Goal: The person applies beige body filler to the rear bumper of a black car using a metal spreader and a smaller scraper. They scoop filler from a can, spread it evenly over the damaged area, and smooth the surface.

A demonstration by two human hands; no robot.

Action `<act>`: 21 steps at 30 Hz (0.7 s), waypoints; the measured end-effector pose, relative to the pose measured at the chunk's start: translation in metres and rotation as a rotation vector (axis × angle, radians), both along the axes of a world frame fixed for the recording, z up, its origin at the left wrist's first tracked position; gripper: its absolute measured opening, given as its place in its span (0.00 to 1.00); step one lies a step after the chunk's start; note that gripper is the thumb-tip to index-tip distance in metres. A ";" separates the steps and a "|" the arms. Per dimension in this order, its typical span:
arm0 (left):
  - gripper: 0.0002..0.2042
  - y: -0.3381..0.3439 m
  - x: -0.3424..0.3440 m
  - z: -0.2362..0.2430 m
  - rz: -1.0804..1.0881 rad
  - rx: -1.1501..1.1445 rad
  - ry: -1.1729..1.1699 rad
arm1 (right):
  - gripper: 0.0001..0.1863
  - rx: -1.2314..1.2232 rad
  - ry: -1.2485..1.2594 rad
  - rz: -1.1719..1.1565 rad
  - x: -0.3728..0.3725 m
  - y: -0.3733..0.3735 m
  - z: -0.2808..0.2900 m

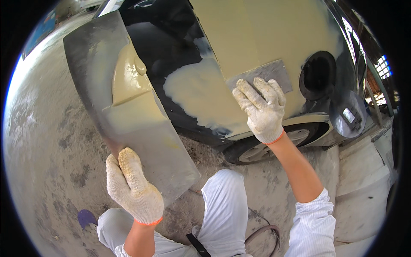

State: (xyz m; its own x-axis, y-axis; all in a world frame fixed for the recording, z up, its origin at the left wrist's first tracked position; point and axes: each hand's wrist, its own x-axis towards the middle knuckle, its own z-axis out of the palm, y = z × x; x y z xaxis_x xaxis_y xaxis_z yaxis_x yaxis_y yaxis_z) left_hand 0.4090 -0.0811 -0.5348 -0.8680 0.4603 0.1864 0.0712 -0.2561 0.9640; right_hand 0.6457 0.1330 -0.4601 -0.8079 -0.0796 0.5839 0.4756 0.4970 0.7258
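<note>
My gloved left hand grips the lower edge of a long grey mixing board, thumb on top. A wet heap of yellowish body filler lies on the board's upper half. My right hand, in a stained white knit glove with an orange cuff, presses a flat grey spreader against a car's side panel. Its fingers lie over the spreader's face; the thumb is hidden. Cream filler covers much of the black panel, with a ragged patch left of the spreader.
A round black fuel-filler recess sits right of the spreader, its flap hanging open. Below the panel is a wheel. A hose curls on the dusty concrete floor, and a purple disc lies at left.
</note>
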 end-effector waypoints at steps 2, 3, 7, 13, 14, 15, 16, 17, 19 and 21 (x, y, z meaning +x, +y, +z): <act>0.14 0.000 0.002 -0.002 0.001 -0.092 0.015 | 0.16 -0.016 -0.001 -0.029 0.009 0.000 -0.008; 0.13 0.000 0.004 -0.003 -0.034 -0.029 0.013 | 0.16 -0.023 -0.002 -0.040 0.013 0.000 -0.012; 0.13 0.004 0.012 -0.009 -0.017 0.005 -0.011 | 0.15 -0.038 0.017 -0.033 0.028 0.002 -0.025; 0.12 0.009 0.020 -0.014 -0.002 0.009 0.001 | 0.13 -0.038 0.035 -0.012 0.047 0.004 -0.035; 0.12 0.010 0.021 -0.015 -0.003 0.002 0.010 | 0.13 -0.051 0.034 -0.010 0.051 0.004 -0.036; 0.12 0.010 0.022 -0.016 0.017 0.010 0.008 | 0.13 -0.061 0.041 0.002 0.054 0.004 -0.036; 0.11 0.010 0.023 -0.017 0.036 0.018 0.007 | 0.12 -0.067 0.034 0.001 0.057 0.004 -0.036; 0.11 0.011 0.025 -0.018 0.063 0.017 0.024 | 0.12 -0.070 0.037 0.011 0.060 0.004 -0.037; 0.11 0.011 0.027 -0.020 0.059 0.012 0.014 | 0.13 -0.087 0.026 0.024 0.066 0.004 -0.037; 0.12 0.011 0.028 -0.021 0.052 0.006 0.038 | 0.14 -0.135 0.012 0.033 0.073 0.004 -0.038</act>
State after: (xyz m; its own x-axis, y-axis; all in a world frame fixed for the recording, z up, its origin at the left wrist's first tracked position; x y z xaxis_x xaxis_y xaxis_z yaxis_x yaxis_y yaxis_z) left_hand 0.4374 -0.0699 -0.5562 -0.8831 0.4133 0.2219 0.1210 -0.2564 0.9590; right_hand 0.7183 0.1368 -0.4979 -0.7991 -0.0259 0.6006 0.4658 0.6049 0.6458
